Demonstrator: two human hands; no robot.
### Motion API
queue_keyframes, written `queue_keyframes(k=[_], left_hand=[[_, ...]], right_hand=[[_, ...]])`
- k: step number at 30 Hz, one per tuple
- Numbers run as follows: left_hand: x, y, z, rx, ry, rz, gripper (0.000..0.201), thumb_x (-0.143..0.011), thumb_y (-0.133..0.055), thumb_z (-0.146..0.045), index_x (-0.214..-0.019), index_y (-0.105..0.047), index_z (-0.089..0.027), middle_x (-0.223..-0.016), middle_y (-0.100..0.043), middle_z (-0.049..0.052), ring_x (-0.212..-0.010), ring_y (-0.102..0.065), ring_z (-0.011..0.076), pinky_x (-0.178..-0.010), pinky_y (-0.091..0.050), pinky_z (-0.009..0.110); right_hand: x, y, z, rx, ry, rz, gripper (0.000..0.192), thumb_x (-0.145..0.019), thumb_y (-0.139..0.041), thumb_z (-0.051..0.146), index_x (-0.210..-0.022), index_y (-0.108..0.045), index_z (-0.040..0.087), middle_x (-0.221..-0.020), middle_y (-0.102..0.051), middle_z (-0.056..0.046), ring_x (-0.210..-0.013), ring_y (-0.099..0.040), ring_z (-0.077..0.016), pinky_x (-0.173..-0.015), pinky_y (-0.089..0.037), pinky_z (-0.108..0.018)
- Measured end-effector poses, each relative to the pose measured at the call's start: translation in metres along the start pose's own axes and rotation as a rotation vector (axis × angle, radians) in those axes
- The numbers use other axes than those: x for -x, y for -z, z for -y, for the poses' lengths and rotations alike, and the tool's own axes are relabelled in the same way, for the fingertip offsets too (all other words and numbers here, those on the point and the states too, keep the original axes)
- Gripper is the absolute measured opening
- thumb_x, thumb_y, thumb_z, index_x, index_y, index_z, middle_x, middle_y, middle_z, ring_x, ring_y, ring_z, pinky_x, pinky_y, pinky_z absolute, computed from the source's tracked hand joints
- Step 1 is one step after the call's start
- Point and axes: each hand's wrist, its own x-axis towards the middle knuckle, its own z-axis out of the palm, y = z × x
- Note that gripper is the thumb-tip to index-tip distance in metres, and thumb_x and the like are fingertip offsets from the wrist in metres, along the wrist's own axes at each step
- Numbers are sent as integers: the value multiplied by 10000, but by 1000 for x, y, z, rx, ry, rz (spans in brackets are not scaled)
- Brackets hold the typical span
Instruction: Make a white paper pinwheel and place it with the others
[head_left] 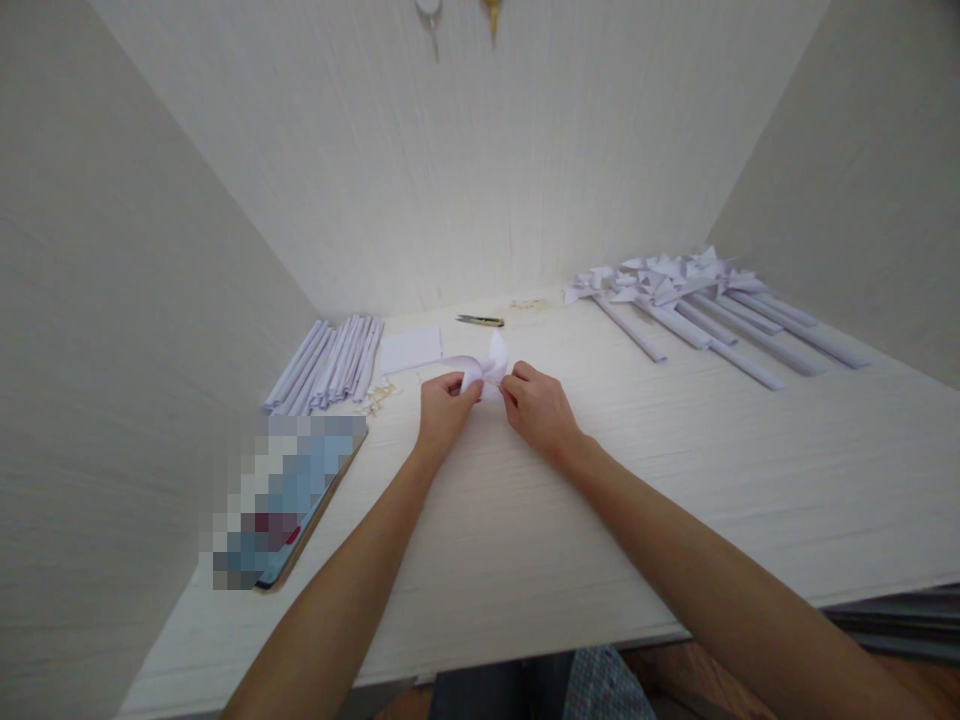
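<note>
A white paper pinwheel (496, 352) with folded blades is held between my two hands, above the middle of the table. My left hand (444, 408) grips it from the left, with the thumb on top and the fingers curled behind. From the right, my right hand (541, 408) pinches at its centre, fingers closed. A thin tan bit shows between the fingertips, too small to name. Behind the left hand, a pale paper strip or tube reaches leftward from the pinwheel. A flat sheet of white paper (411, 349) lies just beyond it.
Rolled paper tubes (330, 362) are stacked at the left, with small tan scraps (380, 396) nearby. A pixelated tablet or phone (319, 500) lies closer to me. Scissors or snips (481, 321) lie at the back. Several pinwheels on paper sticks (675, 285) are piled at the right.
</note>
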Motion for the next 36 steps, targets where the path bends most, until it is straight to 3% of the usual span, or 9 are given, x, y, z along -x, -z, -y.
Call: queue_keyframes(k=[11, 36], left_hand=[[-1, 0, 4, 20, 1, 9, 147, -628, -550, -265, -570, -600, -139, -534, -572, -18, -527, -516, 108, -514, -410, 215], [2, 1, -4, -54, -16, -35, 155, -638, -535, -250, -578, -611, -129, -515, -580, -24, -493, -503, 96, -474, -364, 191]], right_hand=[[0, 1, 1, -11, -19, 26, 225, -787, -418, 97, -686, -616, 129, -733, -561, -72, -589, -463, -127, -546, -308, -248], [2, -8, -3, -130, -32, -119, 209, -773, -440, 126, -626, -588, 142, -656, -521, -39, -577, -458, -120, -533, -318, -232]])
